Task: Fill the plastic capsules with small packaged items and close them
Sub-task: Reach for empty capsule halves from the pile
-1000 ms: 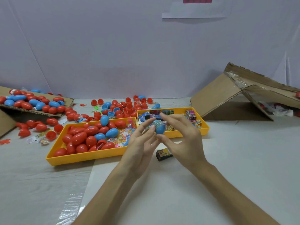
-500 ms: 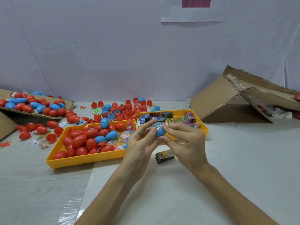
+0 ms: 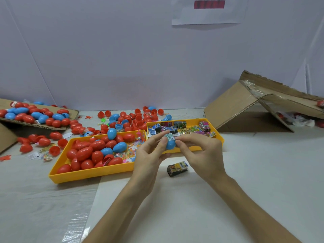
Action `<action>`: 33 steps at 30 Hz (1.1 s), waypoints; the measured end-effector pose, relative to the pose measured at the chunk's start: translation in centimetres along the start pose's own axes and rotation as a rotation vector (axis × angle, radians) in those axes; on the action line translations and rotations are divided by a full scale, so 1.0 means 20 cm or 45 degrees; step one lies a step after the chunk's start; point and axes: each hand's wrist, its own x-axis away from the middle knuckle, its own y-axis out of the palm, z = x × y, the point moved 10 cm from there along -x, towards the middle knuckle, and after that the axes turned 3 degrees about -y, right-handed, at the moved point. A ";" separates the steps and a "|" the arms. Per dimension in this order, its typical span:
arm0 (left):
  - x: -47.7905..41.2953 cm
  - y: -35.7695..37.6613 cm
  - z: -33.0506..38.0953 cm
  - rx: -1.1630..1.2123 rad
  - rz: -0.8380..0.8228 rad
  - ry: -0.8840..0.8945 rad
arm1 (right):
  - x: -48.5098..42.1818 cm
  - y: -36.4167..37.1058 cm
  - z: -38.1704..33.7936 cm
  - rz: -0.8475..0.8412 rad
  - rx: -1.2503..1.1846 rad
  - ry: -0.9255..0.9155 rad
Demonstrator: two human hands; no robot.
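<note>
Fingers point(image 3: 162, 135) of the left hand point(image 3: 149, 158) curl round a blue capsule half point(image 3: 171, 146), held in the air just above the near rim of the right tray. A printed packet point(image 3: 171, 137) pokes out of its mouth, and the right hand point(image 3: 201, 155) pinches that packet between thumb and fingertip — pressing it in, I judge. This capsule is mid-fill. Its other half is in neither hand, so the closing is not yet done.

On a cardboard sheet point(image 3: 74, 114) at the desk's left edge lie closed red and blue capsules point(image 3: 37, 115), probably finished. Loose capsules and open halves point(image 3: 138, 118) are scattered along the far edge. The left yellow tray point(image 3: 87, 175) holds many more capsules and the right yellow tray point(image 3: 219, 136) holds plenty of packets point(image 3: 204, 126) — much work is left. A banded bundle point(image 3: 177, 168) lies just beside the right hand, and an open carton point(image 3: 236, 109) sits at the right edge.

The only writing I can read is a "6" on the held packet. All other print is too small, and the red strip point(image 3: 209, 4) on the wall is blurred.
</note>
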 end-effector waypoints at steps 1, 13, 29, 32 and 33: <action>0.00 0.00 0.01 -0.043 0.009 0.018 | 0.00 0.00 -0.01 -0.002 0.051 -0.041; 0.01 0.01 0.05 -0.338 -0.018 0.142 | 0.01 0.03 -0.03 -0.097 0.218 -0.122; 0.03 0.00 0.08 -0.389 0.061 0.227 | 0.03 0.05 -0.05 -0.067 0.233 -0.116; 0.03 0.00 0.07 -0.389 0.069 0.224 | 0.03 0.05 -0.05 -0.070 0.222 -0.111; 0.03 0.00 0.07 -0.390 0.065 0.214 | 0.03 0.05 -0.04 -0.067 0.197 -0.093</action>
